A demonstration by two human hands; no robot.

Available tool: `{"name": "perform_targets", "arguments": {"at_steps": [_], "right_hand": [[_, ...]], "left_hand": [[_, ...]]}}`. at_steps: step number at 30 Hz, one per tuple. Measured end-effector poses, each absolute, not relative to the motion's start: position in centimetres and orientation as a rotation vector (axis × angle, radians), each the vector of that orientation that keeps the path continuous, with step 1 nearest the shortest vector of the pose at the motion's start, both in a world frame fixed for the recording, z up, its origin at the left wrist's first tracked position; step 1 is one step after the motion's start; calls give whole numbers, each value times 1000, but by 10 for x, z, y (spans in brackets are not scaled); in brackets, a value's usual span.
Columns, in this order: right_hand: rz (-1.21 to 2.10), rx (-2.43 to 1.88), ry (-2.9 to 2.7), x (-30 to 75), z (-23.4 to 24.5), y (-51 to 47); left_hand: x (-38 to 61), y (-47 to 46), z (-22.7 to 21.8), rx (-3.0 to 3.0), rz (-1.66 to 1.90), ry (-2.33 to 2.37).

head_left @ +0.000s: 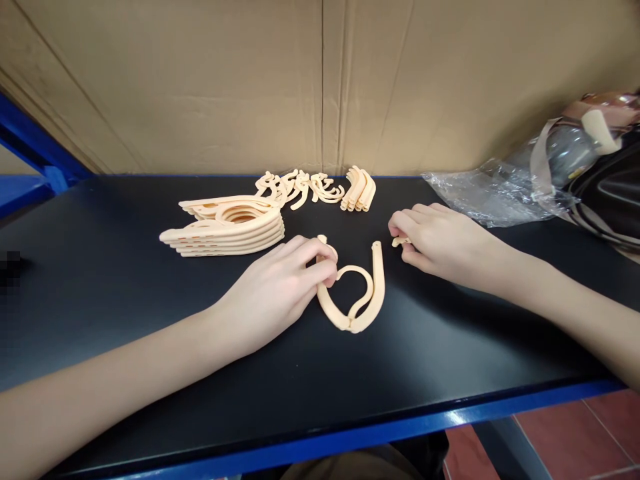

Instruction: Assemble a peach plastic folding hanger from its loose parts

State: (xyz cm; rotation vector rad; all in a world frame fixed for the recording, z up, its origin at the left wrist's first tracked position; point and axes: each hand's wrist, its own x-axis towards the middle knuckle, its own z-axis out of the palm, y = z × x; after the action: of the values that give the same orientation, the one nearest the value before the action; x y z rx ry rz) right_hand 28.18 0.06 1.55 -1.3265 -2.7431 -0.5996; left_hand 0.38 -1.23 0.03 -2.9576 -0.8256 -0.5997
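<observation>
On the black tabletop lies a cream plastic folding hanger (379, 287), its two arms joined at the bottom and a curved piece looping between them. My left hand (295, 273) grips the upper end of its left arm, covering part of it. To the right, my right hand (435, 240) pinches a small cream plastic piece (400, 241), mostly hidden by the fingers, just apart from the hanger's right arm. Left of my left hand sits a stack of cream folded hangers (230, 230). Behind lie loose curved cream hooks (300, 187) and a small pile of cream hanger arms (359, 190).
A crumpled clear plastic bag (490, 193) rests at the back right beside a black bag (610, 187) with straps. Cardboard (225, 87) stands along the table's rear. A blue metal edge (350, 440) runs along the front, and a blue post (40, 143) rises at left.
</observation>
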Motion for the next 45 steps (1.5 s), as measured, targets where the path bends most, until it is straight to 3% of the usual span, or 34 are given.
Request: {"name": "perform_targets", "arguments": {"at_steps": [31,45], "right_hand": [[-327,-935,-2793,261,-1,-5],[-372,-1110,-2751,261,-1,-11]], "left_hand": [[8,-13,-2,-2963,-611,-776],[8,-13,0,-2993,-582,-755]]}}
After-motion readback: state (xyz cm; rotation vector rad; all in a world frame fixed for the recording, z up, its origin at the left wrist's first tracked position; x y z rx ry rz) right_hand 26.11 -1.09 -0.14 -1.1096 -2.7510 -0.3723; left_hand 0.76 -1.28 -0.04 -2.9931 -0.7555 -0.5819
